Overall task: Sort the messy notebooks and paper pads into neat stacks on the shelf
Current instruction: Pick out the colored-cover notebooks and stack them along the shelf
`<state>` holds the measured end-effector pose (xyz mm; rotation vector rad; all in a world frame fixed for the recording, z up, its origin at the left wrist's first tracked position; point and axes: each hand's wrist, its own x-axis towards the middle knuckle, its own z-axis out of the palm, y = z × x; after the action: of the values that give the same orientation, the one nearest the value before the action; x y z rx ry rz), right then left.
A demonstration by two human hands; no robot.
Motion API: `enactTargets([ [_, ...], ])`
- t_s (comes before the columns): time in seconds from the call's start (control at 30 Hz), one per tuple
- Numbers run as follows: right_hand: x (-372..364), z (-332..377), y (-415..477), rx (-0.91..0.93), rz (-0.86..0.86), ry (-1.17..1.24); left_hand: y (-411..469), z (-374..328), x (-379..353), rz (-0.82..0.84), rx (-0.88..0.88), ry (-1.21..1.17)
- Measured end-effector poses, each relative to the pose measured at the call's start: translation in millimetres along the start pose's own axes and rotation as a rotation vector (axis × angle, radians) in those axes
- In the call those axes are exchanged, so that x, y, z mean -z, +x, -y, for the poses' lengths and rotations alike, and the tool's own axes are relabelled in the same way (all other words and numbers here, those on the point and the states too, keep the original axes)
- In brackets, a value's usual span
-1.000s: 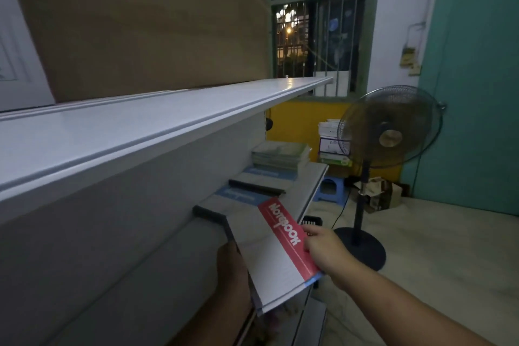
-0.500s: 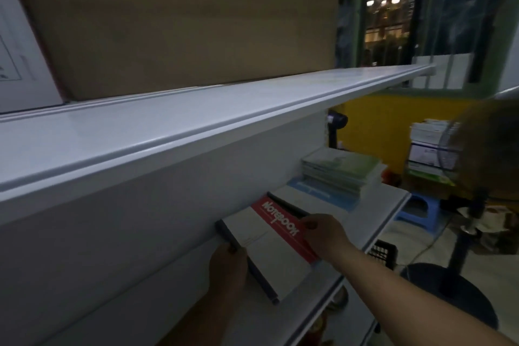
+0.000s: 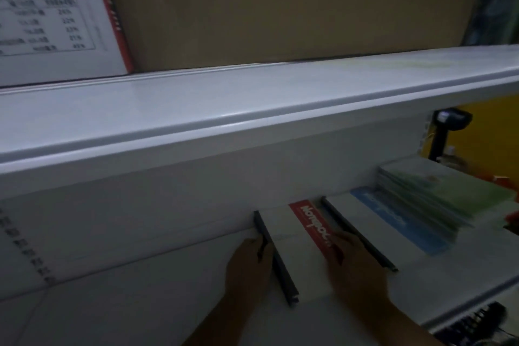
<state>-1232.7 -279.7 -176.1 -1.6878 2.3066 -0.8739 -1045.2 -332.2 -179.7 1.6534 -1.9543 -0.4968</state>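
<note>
- Notebook (image 3: 292, 250) with red band is lying flat on the shelf (image 3: 126, 303), just left of the blue stack (image 3: 393, 222). Can't tell if the two are touching.
- Left hand (image 3: 247, 270) is sitting against the notebook's dark spine, on the side away from the blue stack. Blur is hiding whether the fingers are wrapping it, so grip can't be told.
- Right hand (image 3: 356, 264) is lying on the cover over the near end of the red band, next to the blue stack. Fingers are looking flat, pressing rather than grasping.
- Step, as a judgement: setting this notebook down and squaring it beside the blue stack.
- Next move is probably calling for nudging the notebook parallel to the blue stack's spine, then letting go with both hands.
- Green stack (image 3: 438, 191) is lying fanned on the far part of the blue stack and is likely needing straightening.
- Surface is showing white and smooth. Upper shelf (image 3: 224, 104), above the blue stack, is carrying a cardboard box (image 3: 280, 8) and a printed white box (image 3: 50, 14).
- Room is looking dim, with a yellow wall (image 3: 491, 121) showing beyond the blue stack.
</note>
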Motion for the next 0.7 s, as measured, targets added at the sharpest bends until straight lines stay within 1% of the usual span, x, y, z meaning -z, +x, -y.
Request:
enactTargets([
  [0.1, -6.2, -3.4, 1.3, 0.04, -0.063, -0.051, 0.0, -3.1, 4.8, -0.015, -0.007, -0.03],
  [0.13, -7.5, -4.6, 1.0, 0.063, -0.106, -0.069, -0.6, -3.0, 6.0, 0.004, -0.003, -0.029],
  [0.23, -7.4, -5.6, -5.5, 0.221, -0.195, -0.091, -3.3, -1.3, 11.5, 0.112, -0.009, 0.009],
  [0.3, -0.5, 1.4, -11.4, 0.282, -0.156, -0.05, -3.9, -5.1, 22.1, 0.207, -0.005, 0.041],
  [0.4, 6.7, 7.4, -19.4, 0.182, -0.069, -0.04, -12.6, -12.5, 49.4, 0.38, -0.017, 0.079],
  [0.47, 13.0, 14.4, -25.1, 0.183, -0.055, -0.061, -31.3, -4.3, 77.5, 0.461, -0.071, 0.223],
  [0.53, 19.4, 25.8, -27.8, 0.2, -0.005, -0.17, -55.5, 19.8, 111.8, 0.454, -0.122, 0.334],
  [0.6, 27.2, 42.9, -22.1, 0.253, 0.022, -0.361, -82.5, 51.5, 157.6, 0.373, -0.112, 0.373],
  [0.63, 26.5, 55.9, -16.8, 0.321, 0.029, -0.458, -96.7, 70.1, 185.0, 0.33, -0.093, 0.415],
  [0.7, 13.3, 103.5, -12.7, 0.498, 0.066, -0.655, -123.8, 114.5, 243.3, 0.253, -0.052, 0.615],
])
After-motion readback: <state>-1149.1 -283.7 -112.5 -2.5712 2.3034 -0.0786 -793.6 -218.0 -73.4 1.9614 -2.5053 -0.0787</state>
